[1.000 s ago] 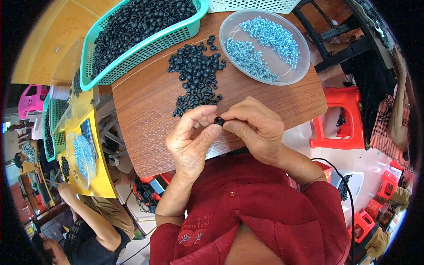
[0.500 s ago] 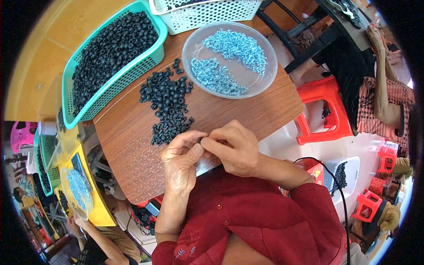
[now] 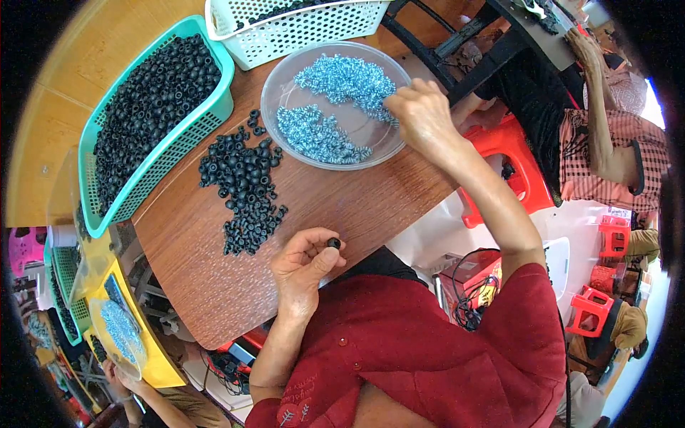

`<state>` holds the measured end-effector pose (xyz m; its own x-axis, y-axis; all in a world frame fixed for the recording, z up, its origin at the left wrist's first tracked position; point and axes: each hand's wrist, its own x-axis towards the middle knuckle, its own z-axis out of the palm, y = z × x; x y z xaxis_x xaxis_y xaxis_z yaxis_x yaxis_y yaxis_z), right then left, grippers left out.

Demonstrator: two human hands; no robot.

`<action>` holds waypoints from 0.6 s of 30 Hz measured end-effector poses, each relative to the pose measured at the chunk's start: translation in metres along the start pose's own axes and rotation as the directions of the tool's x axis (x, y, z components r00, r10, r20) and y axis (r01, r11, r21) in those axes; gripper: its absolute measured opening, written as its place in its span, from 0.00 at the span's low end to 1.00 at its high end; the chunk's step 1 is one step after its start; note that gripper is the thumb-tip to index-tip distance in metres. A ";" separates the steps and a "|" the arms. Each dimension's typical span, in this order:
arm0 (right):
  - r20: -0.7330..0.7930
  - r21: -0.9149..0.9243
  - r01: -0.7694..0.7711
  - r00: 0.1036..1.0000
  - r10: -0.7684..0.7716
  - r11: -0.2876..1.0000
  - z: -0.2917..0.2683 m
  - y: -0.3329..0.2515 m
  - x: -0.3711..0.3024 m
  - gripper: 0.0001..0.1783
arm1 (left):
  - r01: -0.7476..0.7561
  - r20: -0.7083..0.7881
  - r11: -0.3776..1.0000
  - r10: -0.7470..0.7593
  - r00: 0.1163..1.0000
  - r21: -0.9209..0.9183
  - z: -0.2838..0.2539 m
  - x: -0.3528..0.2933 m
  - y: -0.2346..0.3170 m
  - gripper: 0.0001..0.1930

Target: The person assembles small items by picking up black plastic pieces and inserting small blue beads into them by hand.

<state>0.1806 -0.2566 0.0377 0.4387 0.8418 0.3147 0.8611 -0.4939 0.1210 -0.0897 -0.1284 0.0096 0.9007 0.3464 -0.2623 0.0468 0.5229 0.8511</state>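
My left hand [image 3: 303, 267] is at the table's near edge, holding a small black round plastic piece [image 3: 333, 243] with a hollow centre between thumb and fingers. My right hand [image 3: 422, 114] reaches over the right rim of a clear round bowl [image 3: 269, 127]. Its bent fingertips touch the edge of a pile of small shiny blue coil springs [image 3: 346, 80]; whether they grip one is hidden. A second pile of blue springs [image 3: 321, 135] lies nearer in the same bowl. Left of the bowl, loose black round pieces [image 3: 246, 171] are heaped on the brown table [image 3: 314, 192].
A green basket [image 3: 158, 182] full of black pieces stands at the far left, beside a white perforated basket [image 3: 300, 43]. Red stools [image 3: 524, 171] are to the right. At lower left, a co-worker's hands hold a clear tray [image 3: 135, 357] of blue springs over a yellow surface.
My right hand has left the left hand and moved far right to the bowl's springs. The black piece stays in my left hand. The whole view has shifted somewhat.
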 end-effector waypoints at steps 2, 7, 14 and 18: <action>0.060 -0.022 0.019 0.998 -0.017 1.000 0.010 0.000 0.004 0.11 | 0.006 0.002 1.000 -0.006 1.000 0.020 0.001 0.002 -0.002 0.11; -0.047 0.145 0.002 0.999 0.005 0.989 0.015 0.002 0.013 0.11 | 0.035 -0.015 0.998 -0.034 0.999 0.045 -0.001 0.003 -0.003 0.11; 0.001 0.314 0.043 0.999 -0.046 0.949 -0.005 0.012 0.009 0.06 | 0.055 -0.011 0.995 -0.054 0.998 0.087 -0.005 0.005 -0.004 0.10; 0.178 0.377 0.045 0.977 -0.120 0.925 -0.004 0.001 0.013 0.05 | 0.019 -0.001 0.992 -0.019 1.000 0.126 -0.007 0.004 -0.007 0.11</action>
<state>0.1862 -0.2469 0.0461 0.3710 0.9202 0.1248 0.9133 -0.3372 -0.2285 -0.0899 -0.1249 -0.0005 0.8991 0.3370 -0.2793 0.1183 0.4273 0.8963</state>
